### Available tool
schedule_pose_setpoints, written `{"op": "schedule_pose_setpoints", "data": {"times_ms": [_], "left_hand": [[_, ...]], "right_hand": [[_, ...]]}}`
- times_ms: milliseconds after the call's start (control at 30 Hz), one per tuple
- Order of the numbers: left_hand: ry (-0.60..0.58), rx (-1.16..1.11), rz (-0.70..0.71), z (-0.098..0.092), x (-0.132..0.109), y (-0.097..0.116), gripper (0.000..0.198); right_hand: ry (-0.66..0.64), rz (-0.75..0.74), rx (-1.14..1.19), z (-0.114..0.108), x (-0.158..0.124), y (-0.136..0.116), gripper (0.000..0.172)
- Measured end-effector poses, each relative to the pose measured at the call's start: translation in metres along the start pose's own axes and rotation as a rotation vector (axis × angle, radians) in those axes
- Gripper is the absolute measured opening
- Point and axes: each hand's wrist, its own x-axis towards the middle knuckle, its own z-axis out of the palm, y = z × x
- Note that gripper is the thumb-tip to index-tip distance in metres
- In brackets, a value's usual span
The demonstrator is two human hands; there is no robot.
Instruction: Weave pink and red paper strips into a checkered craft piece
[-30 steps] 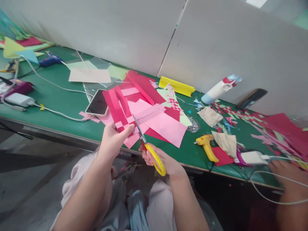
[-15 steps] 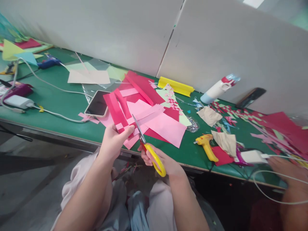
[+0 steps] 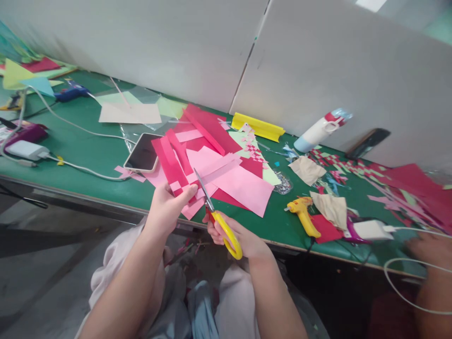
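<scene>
My left hand (image 3: 171,205) pinches the lower corner of a woven piece of red and pink paper strips (image 3: 176,172), thumb on top. The loose red strips of that piece stand up and away from me. In my right hand (image 3: 231,230) is a pair of scissors (image 3: 229,235) with yellow handles, my fingers through and around the loops. Its metal blades lie beside the woven piece's right edge, next to my left thumb. Whether the blades touch paper I cannot tell. Under and behind lie pink paper sheets (image 3: 250,188) and larger red sheets (image 3: 208,125).
A phone (image 3: 142,153) lies left of the papers. Rightward are a yellow glue gun (image 3: 304,216), beige cloth pieces (image 3: 330,209), a white bottle (image 3: 318,132) and a yellow holder (image 3: 257,127). White cables (image 3: 86,172) cross the table's left part. Another person's hand (image 3: 431,247) is at far right.
My hands, the scissors and the woven paper stay almost in place. At far right, the other person's hand and the white cable loop have shifted rightward.
</scene>
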Motion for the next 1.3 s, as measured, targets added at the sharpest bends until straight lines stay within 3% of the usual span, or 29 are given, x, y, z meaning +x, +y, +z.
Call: {"op": "schedule_pose_setpoints", "data": {"times_ms": [600, 700, 900, 1033, 1133, 1300], "left_hand": [[-0.011, -0.051, -0.018, 0.002, -0.001, 0.001, 0.018], [0.038, -0.130, -0.001, 0.005, 0.001, 0.003, 0.017], [0.184, -0.310, 0.022, 0.008, 0.005, 0.013, 0.020], [0.179, -0.334, -0.001, 0.008, 0.004, 0.013, 0.022], [0.072, -0.287, -0.085, 0.010, 0.000, 0.009, 0.022], [-0.035, -0.191, -0.116, 0.015, -0.008, 0.002, 0.019]], "right_hand": [[0.029, 0.017, -0.020, -0.003, -0.002, 0.001, 0.032], [0.009, -0.016, -0.059, -0.006, -0.003, 0.000, 0.031], [0.089, 0.010, -0.125, -0.005, -0.005, -0.011, 0.034], [0.189, -0.009, -0.045, -0.004, -0.001, -0.013, 0.033], [0.274, -0.096, 0.014, 0.000, 0.005, -0.012, 0.033], [0.455, -0.443, 0.144, 0.006, 0.014, -0.020, 0.037]]}}
